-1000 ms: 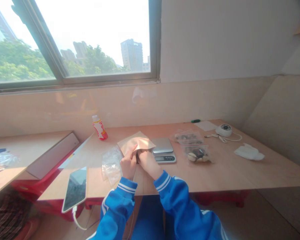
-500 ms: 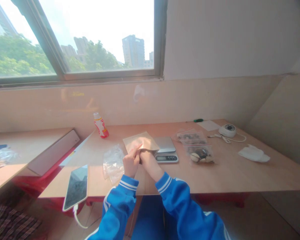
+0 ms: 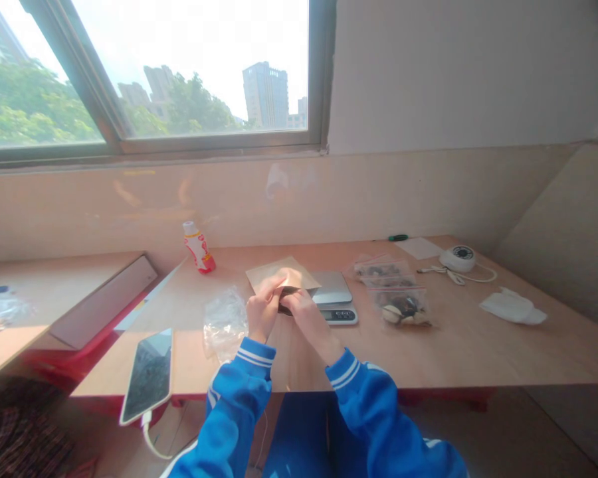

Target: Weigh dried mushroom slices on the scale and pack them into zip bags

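A brown kraft paper bag (image 3: 301, 273) lies over the left part of a kitchen scale (image 3: 336, 287), its dark open mouth facing me. My left hand (image 3: 262, 309) is closed on the left side of the mouth, thumb on top. At the mouth's right side, my right hand (image 3: 301, 309) has its fingertips pinched on the lower edge. What the bag holds inside cannot be seen. Left of my left hand lies a crumpled clear plastic bag (image 3: 225, 322).
Clear zip bags (image 3: 403, 305) with dark and pale pieces sit right of the scale. Farther right are a white round device (image 3: 457, 259) with a cable, a white tissue (image 3: 513, 307) and a green-handled screwdriver (image 3: 397, 238). A bottle (image 3: 198, 249) and a charging phone (image 3: 147, 372) stand left.
My right hand has drawn back out of the bag's mouth and now pinches its edge. The mouth shows as a dark gap between my hands.
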Demonstrator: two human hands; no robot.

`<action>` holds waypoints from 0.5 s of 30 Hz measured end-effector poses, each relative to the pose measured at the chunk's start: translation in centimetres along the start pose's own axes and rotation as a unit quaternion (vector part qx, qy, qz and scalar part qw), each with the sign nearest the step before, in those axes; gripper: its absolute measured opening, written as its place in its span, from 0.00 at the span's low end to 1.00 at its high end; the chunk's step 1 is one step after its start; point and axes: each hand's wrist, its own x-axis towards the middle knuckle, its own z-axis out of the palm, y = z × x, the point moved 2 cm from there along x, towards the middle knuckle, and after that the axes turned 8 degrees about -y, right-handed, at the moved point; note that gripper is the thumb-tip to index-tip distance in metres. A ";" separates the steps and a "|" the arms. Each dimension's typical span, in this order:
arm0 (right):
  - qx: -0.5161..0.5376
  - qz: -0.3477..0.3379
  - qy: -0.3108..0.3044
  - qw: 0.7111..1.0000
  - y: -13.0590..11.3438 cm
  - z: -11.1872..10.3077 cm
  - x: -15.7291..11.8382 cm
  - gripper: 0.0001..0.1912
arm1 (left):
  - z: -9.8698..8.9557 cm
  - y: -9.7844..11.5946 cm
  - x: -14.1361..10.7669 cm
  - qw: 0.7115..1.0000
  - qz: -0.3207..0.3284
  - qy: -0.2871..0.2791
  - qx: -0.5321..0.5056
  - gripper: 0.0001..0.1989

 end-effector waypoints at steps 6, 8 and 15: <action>0.064 -0.018 0.072 0.995 0.5 -2.4 -0.4 0.12 | 0.4 -0.3 0.7 1.000 0.002 0.019 -0.018 0.17; 0.101 -0.002 0.090 0.991 0.8 -3.7 -1.2 0.12 | 0.4 -0.3 0.9 0.999 -0.005 0.025 -0.024 0.17; 0.223 0.168 0.162 0.946 6.4 -6.6 -3.7 0.10 | 1.7 -2.3 0.7 0.997 0.007 0.075 -0.030 0.16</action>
